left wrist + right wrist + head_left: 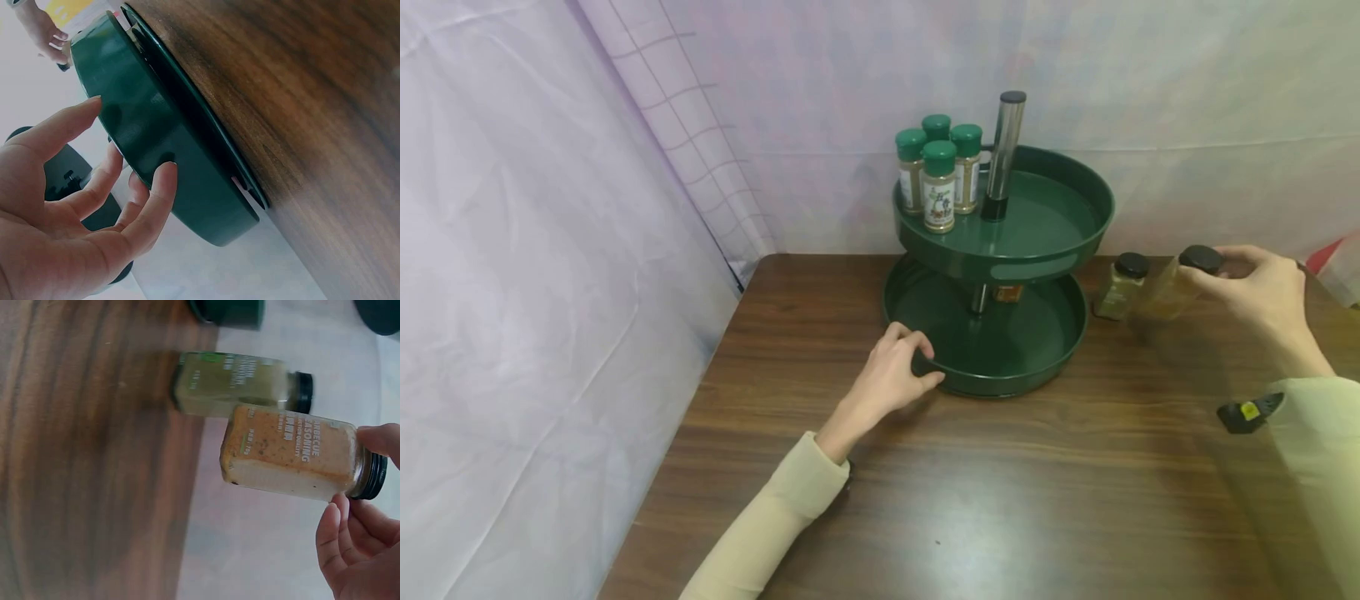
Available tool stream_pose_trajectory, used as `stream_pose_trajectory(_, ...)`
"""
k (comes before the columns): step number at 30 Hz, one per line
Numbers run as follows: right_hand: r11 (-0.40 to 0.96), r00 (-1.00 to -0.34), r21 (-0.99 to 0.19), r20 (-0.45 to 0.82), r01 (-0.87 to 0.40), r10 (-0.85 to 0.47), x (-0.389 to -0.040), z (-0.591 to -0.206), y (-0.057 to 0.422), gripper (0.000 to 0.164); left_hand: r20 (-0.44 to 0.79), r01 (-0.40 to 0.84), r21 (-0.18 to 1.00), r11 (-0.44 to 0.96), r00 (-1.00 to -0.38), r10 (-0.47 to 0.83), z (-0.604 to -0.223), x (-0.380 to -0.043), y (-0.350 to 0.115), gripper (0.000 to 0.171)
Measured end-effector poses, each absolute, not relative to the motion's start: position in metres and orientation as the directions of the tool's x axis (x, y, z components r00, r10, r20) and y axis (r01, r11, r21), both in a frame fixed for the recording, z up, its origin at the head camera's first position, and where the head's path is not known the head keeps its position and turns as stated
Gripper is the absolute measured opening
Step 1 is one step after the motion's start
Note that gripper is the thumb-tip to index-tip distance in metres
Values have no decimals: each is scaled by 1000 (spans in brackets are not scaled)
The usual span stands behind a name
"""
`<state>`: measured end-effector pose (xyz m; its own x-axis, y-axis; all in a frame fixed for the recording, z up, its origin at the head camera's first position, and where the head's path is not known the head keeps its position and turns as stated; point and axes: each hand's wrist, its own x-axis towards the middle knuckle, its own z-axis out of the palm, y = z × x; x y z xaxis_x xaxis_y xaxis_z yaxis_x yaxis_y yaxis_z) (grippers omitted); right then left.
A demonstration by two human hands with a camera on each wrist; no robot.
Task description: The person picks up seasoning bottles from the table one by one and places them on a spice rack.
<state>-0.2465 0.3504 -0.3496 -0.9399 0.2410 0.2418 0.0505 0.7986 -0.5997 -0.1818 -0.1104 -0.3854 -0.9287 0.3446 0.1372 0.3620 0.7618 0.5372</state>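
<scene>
My right hand (1262, 292) pinches a square seasoning jar (290, 450) by its black lid, with thumb and fingers on either side. The jar holds an orange-brown powder, its label reads barbecue seasoning, and it blurs in the head view. Just left of it stands another black-lidded jar (1120, 287) with greenish powder, on the table beside the rack. My left hand (895, 367) grips the near-left rim of the lower tray (1000, 383) of a green two-tier round rack. In the left wrist view, fingertips (165, 172) lie against the tray's outer wall.
On the upper tray (1052, 204), several green-capped spice bottles (938, 187) stand left of the metal post (1007, 142). A small orange-brown container (1008, 292) sits at the back of the lower tray, partly hidden. White cloth (820, 108) hangs behind the wooden table (985, 500).
</scene>
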Motion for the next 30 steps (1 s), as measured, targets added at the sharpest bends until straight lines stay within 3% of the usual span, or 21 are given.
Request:
stream_pose_trajectory(20,763,-930,-644,307,-48,201,-231,-302,313,68,142,370,532,762,-926,350,-385,-181,-111,28)
stream_pose_trajectory(27,679,-938,-722,313,-134,148,-234,-300,297,40,135,368,528,765,-926,352,-385,-181,-111,29)
stream_pose_trajectory(30,655,-941,-738,316,-162,123,-237,-302,291,35,137,368,525,768,-926,350,-385,-181,-111,29)
